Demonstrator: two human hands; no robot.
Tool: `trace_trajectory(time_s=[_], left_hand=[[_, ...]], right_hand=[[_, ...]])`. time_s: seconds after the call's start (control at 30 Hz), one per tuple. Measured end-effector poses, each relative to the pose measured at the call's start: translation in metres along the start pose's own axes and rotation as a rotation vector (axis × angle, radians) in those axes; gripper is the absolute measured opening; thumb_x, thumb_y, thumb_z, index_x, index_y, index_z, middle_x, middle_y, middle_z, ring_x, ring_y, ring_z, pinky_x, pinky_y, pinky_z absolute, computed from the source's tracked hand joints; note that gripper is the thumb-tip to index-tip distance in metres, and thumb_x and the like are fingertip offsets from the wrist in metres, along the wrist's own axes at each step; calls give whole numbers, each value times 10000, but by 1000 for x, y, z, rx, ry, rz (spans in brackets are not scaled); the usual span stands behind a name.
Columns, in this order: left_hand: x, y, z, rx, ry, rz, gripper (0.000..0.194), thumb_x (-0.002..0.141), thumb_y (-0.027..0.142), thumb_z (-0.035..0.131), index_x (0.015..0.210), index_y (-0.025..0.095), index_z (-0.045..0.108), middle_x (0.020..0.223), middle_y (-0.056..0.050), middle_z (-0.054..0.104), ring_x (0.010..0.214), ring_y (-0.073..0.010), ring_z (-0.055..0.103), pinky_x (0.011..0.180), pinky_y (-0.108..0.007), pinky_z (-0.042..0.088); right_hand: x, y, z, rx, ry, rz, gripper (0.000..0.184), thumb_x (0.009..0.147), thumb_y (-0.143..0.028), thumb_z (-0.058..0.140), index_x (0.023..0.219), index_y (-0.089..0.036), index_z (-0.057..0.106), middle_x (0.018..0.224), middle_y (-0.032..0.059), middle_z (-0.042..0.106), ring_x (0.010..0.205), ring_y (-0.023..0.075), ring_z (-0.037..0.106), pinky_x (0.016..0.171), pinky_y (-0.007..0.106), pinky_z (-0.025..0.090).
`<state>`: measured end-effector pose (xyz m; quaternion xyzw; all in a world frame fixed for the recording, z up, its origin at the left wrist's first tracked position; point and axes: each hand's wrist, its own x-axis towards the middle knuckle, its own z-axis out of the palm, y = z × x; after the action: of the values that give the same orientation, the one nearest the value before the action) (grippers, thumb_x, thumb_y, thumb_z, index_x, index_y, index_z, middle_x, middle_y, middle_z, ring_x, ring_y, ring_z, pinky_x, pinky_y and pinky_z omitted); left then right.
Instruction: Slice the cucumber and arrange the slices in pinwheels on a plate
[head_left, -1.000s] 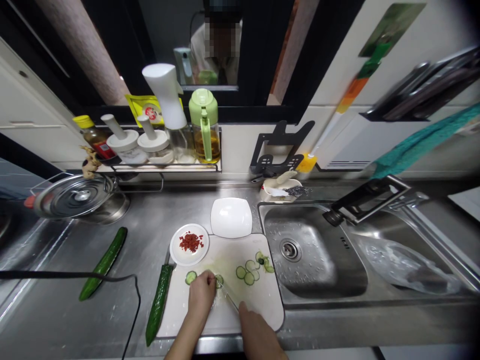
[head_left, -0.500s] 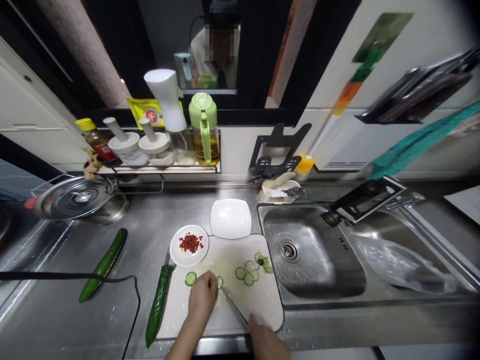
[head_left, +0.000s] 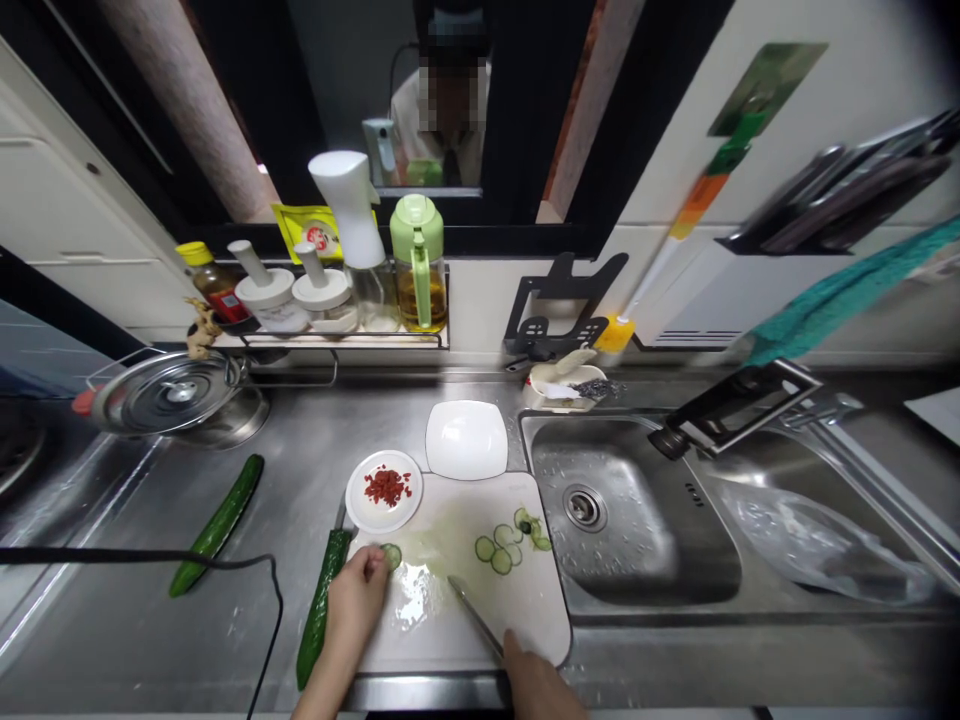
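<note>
A white cutting board lies in front of me. My left hand is over its left side, fingers pinched together at the edge of a cucumber slice. In my right hand, at the front edge, is a knife; its blade slants up and left with the tip at the board. Several thin cucumber slices lie to the right, beside small cut pieces. A whole cucumber rests along the board's left edge, partly behind my left wrist.
A white plate of red berries and a white square dish stand behind the board. The sink is to the right. Another cucumber, a black cable and a lidded pot are on the left.
My left hand has moved left, from the slice near the knife tip to the slice at the board's left. The knife has stayed nearly in place.
</note>
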<state>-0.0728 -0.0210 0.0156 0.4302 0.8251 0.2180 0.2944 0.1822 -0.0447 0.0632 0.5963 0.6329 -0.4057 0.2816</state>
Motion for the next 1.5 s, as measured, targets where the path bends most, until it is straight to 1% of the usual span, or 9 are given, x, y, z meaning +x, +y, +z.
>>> trace_trajectory(time_s=[0.1,0.27,0.63,0.73,0.9,0.97,1.07,1.2,1.5], left_hand=[[5,-5,-3,17,8,-55,158,780,301,492,790,231,634,727,-1,702,685,-152,641,640,-210,411],[6,-7,1,59,26,-49,167,790,277,477,820,229,634,776,-24,713,712,-168,649,663,-227,419],[6,-5,8,141,104,134,213,801,280,446,872,203,631,924,-69,662,830,-202,624,820,-304,445],[4,13,15,85,32,210,214,804,262,451,898,198,632,952,-70,661,903,-205,604,850,-305,440],[5,72,42,52,-260,386,268,784,198,490,1012,187,630,1012,-71,643,956,-187,577,874,-291,424],[6,95,55,126,-375,453,289,777,174,495,1034,184,626,1033,-75,622,979,-183,565,872,-274,411],[7,116,70,298,-480,460,289,773,155,498,1028,198,627,1038,-72,592,996,-176,551,850,-254,396],[6,120,81,398,-508,454,240,793,143,469,964,200,627,1023,-74,569,999,-176,537,831,-256,382],[8,117,86,346,-491,445,182,737,99,500,860,178,609,947,-60,578,901,-160,551,770,-244,368]], right_hand=[[1,0,1,0,22,10,722,713,43,335,1387,-216,353,1190,119,604,1108,233,551,867,316,435],[-5,-2,-3,-16,59,-25,694,730,54,317,1382,-179,363,1141,135,629,1070,225,578,844,308,451],[-13,0,-4,14,145,-95,676,698,48,351,1336,-157,436,1070,149,659,1011,251,618,821,349,489],[-17,-3,-9,2,116,-76,682,706,65,338,1346,-154,422,1090,150,654,1019,241,616,828,337,488],[-20,-6,-12,-28,114,-62,635,729,79,311,1329,-96,426,1078,177,655,1009,245,620,808,331,487],[-19,-6,-11,-28,113,-57,618,741,70,318,1323,-104,428,1061,170,663,997,243,625,801,329,486],[-18,-5,-9,-18,126,-47,596,748,47,353,1314,-120,437,1042,162,670,980,240,633,787,320,489],[-18,-5,-8,-25,150,-52,607,729,54,361,1310,-101,442,1059,173,661,988,255,628,794,335,494],[-14,-3,-7,-1,145,-64,577,739,47,376,1294,-89,452,1012,186,670,951,270,642,764,351,499]])
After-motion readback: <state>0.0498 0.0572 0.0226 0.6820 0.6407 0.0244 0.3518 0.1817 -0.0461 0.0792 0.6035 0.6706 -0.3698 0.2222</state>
